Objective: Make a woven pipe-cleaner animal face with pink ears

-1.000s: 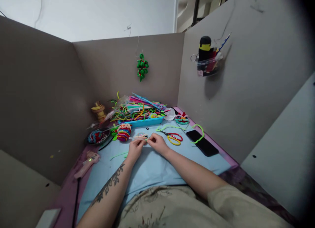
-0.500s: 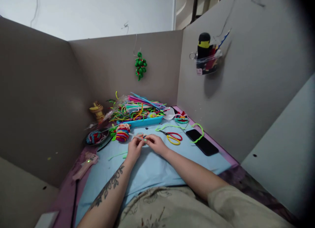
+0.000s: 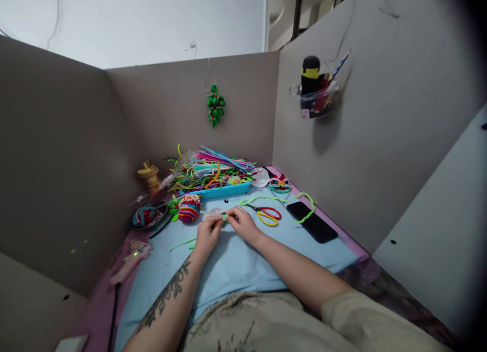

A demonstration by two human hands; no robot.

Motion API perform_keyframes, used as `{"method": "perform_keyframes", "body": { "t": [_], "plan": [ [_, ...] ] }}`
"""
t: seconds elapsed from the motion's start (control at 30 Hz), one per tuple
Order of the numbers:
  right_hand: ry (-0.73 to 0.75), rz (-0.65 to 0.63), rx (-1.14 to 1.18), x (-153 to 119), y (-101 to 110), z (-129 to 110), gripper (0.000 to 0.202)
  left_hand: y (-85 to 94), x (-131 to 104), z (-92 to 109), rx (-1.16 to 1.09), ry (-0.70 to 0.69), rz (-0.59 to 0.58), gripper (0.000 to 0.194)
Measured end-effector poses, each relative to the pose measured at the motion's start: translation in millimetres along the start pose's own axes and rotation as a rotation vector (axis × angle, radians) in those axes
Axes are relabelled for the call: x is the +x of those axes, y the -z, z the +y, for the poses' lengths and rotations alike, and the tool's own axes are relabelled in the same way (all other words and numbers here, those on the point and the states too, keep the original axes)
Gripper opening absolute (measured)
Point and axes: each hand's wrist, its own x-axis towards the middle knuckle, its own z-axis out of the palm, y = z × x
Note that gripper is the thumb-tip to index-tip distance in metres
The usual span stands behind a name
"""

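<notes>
My left hand (image 3: 207,234) and my right hand (image 3: 243,224) meet above the middle of the blue cloth. The fingertips of both are pinched on a small pale green fuzzy piece (image 3: 224,218), mostly covered by the fingers. A translucent whitish stick (image 3: 206,213) shows just beyond my left fingers; whether they touch it I cannot tell. Left of it sits a striped multicoloured ball (image 3: 189,208) of fuzzy stems, beside a green fuzzy figure (image 3: 174,208). Scissors (image 3: 268,218) with red and yellow handles lie right of my right hand. A green stem (image 3: 181,243) lies near my left wrist.
Behind my hands, a blue tray (image 3: 224,191) overflows with colourful pipe cleaners (image 3: 213,168). A black phone (image 3: 314,223) lies at right under a bright green stem (image 3: 312,204). At left are a pink glue gun (image 3: 131,262) and a metal bowl (image 3: 163,219). Grey partitions (image 3: 182,103) surround the table.
My fingers have shifted slightly around the small piece. The whitish stick, which stood out from my left fingers before, now appears lower and flatter behind them. The view has tilted a little.
</notes>
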Motion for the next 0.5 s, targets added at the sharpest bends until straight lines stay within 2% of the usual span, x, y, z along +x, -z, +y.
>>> {"method": "perform_keyframes", "body": {
  "t": [0.33, 0.5],
  "plan": [
    [0.038, 0.074, -0.178, -0.8, -3.5, 1.9, 0.007, -3.2, -1.4, 2.7, -0.113, 0.117, -0.019, 0.021],
    [0.062, 0.084, -0.168, -1.6, -5.8, 2.4, 0.007, -3.4, -2.5, 5.3, -0.078, 0.103, 0.001, 0.021]
  ]
}}
